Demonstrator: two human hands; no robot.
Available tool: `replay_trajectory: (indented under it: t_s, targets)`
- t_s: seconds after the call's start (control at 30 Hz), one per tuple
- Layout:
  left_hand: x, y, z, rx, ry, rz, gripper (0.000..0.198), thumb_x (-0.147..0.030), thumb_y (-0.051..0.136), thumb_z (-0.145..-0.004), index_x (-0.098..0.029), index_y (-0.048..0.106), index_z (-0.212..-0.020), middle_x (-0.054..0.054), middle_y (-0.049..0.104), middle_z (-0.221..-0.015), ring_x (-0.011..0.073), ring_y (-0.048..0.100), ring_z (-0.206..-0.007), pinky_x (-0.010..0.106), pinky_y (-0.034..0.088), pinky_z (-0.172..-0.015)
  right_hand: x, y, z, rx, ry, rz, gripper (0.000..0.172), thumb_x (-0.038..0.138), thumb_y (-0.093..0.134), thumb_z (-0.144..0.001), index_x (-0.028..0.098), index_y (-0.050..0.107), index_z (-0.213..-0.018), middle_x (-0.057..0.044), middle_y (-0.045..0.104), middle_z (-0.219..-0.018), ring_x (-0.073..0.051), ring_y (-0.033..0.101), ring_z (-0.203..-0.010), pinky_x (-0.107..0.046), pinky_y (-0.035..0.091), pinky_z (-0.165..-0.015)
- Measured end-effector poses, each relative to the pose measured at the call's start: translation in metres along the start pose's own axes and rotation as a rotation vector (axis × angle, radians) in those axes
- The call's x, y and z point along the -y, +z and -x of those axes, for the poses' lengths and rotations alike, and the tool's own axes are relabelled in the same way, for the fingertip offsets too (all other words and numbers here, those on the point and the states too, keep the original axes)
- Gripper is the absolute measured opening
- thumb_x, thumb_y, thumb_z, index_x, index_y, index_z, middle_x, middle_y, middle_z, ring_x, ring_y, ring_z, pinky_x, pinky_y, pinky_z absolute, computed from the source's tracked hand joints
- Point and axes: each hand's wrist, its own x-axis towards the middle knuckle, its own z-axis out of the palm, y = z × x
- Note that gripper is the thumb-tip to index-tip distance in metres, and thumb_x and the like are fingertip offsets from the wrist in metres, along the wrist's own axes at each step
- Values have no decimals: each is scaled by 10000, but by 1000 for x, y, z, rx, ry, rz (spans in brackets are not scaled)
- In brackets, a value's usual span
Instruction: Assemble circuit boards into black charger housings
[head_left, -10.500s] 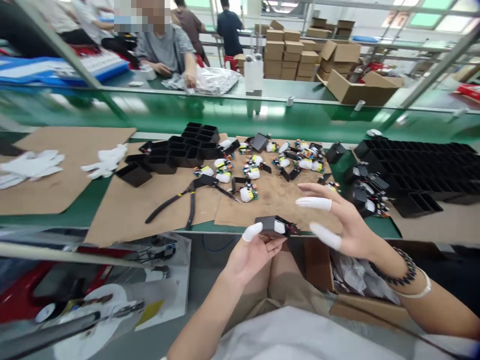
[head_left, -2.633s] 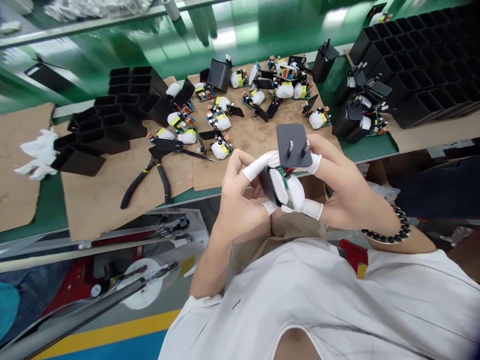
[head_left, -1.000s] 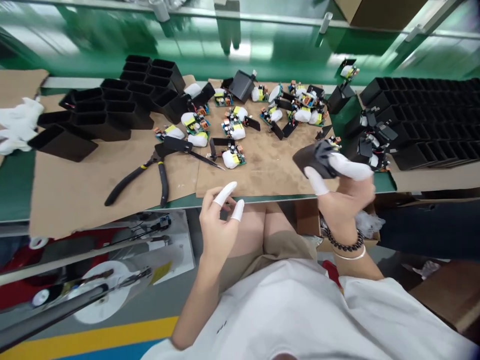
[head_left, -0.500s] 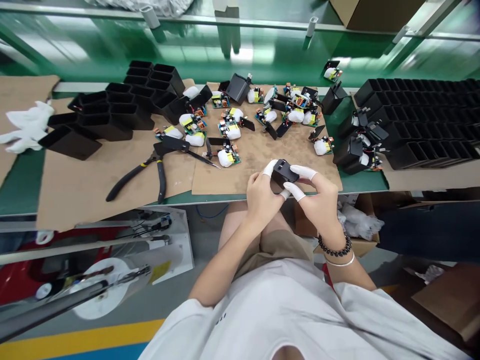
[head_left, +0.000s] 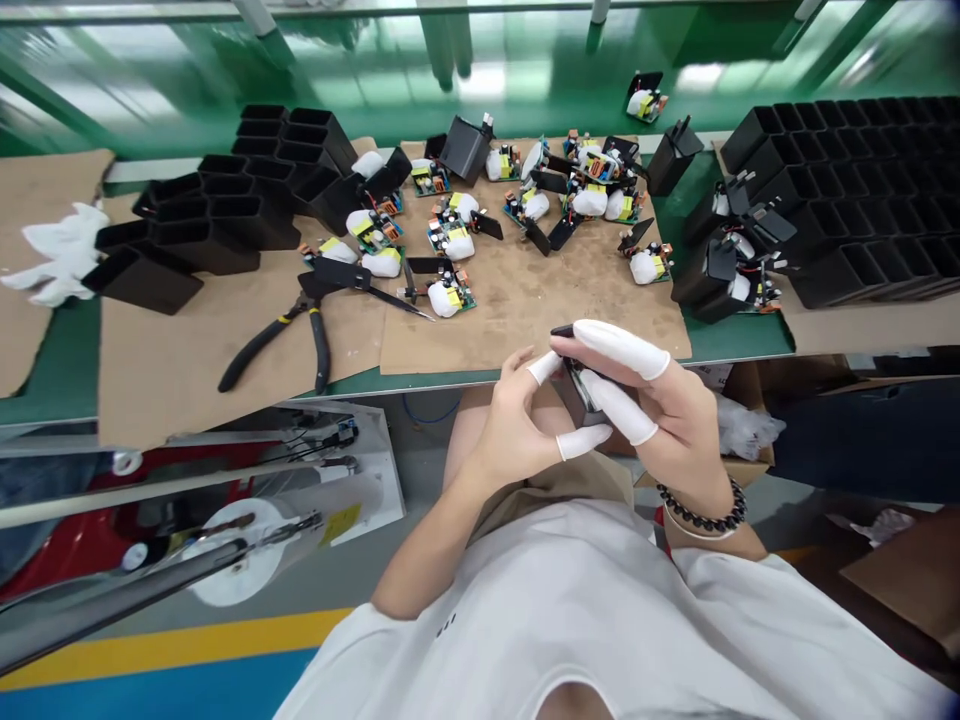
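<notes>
In front of my body, just off the bench edge, a black charger housing [head_left: 574,392] is held between my hands. My left hand [head_left: 508,425] is closed round its left side, with the thumb below and a finger above. My right hand [head_left: 673,408] pinches at its open end, where a dark end piece and a bit of the inside show. White finger cots cover several of my fingertips. Most of the end piece is hidden by my right fingers. On the cardboard beyond lie circuit boards [head_left: 448,298] with white padding and black end plates attached.
Black-handled pliers [head_left: 321,345] and a thin pointed tool [head_left: 401,303] lie left on the cardboard [head_left: 345,350]. Black housings [head_left: 206,240] stand in a cluster at left; rows of housings [head_left: 855,205] fill the right. A white glove [head_left: 64,255] rests far left.
The charger housing has come closer to my body and tilted, so its open end now shows. My right fingers have shifted up over its end piece. The view has tipped downward.
</notes>
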Motion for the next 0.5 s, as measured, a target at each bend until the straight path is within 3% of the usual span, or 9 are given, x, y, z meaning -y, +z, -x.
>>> replay_trajectory:
  t_s: [0.17, 0.37, 0.5]
  targets:
    - [-2, -7, 7, -20, -24, 18, 753, -356, 954, -660, -216, 673, -1345, 101, 782, -1299, 344, 690, -1305, 560, 433, -1261, 8, 0, 1, -19, 12, -211, 477, 218, 537, -1042, 429, 619, -1462, 75, 709, -1461, -253, 641, -1421, -495, 503, -1249]
    - [-4, -9, 8, -9, 5, -3, 742, -387, 967, -644, -212, 688, -1309, 112, 783, -1262, 342, 707, -1261, 536, 507, -1187, 5, -4, 2, -120, 34, -164, 376, 298, 634, -996, 376, 707, -1356, 30, 730, -1432, -315, 631, -1430, -541, 478, -1270]
    - [-13, -6, 4, -177, 123, -246, 622, -405, 850, -752, -198, 665, -1309, 90, 778, -1177, 284, 732, -1108, 495, 542, -1102, -4, 2, 4, -161, 93, -165, 354, 357, 712, -956, 341, 729, -1310, -16, 755, -1388, -303, 682, -1361, -507, 550, -1200]
